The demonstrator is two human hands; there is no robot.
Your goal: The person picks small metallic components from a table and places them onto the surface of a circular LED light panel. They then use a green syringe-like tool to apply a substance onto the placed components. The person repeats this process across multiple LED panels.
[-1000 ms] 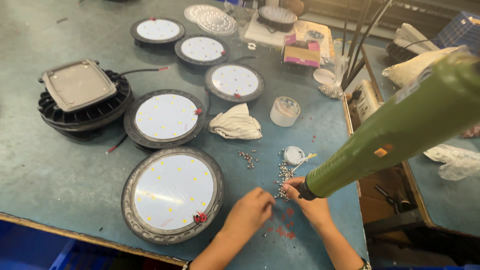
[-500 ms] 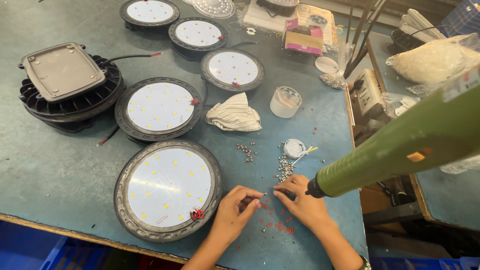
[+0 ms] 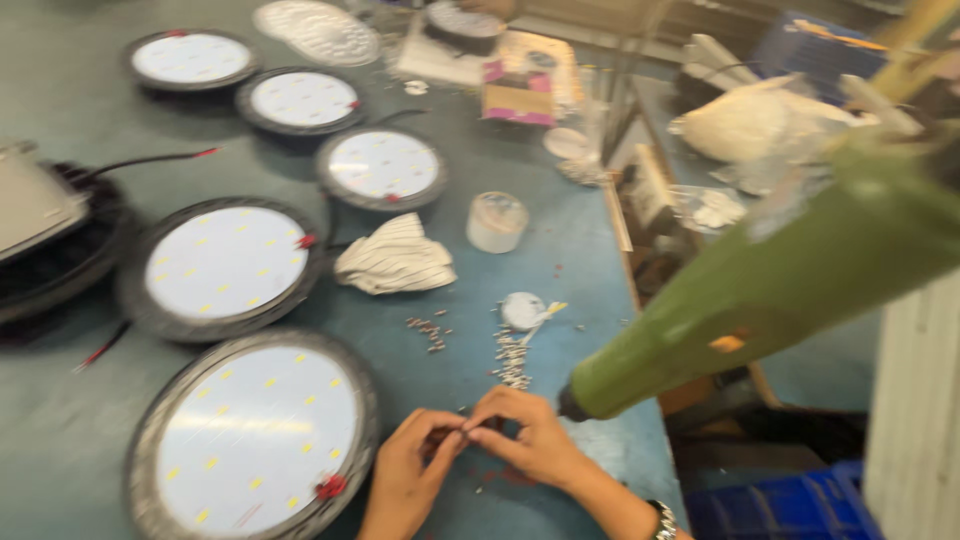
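1. Screw, pinched between both hands' fingertips, hidden by blur; likely tiny, stiff, light, easily dropped, best held at the shank.
2. Lamp (image 3: 255,440) lies left of the hands.
3. Left hand (image 3: 408,478): fingers pressed together.
4. Right hand (image 3: 535,440): fingers pressed together.
5. Loose screws (image 3: 512,358) lie just beyond.
6. Green driver (image 3: 760,290) hangs at right.

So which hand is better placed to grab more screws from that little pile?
Probably the right hand: the screw pile lies just beyond its knuckles, while the left hand sits further off, beside the large round lamp.
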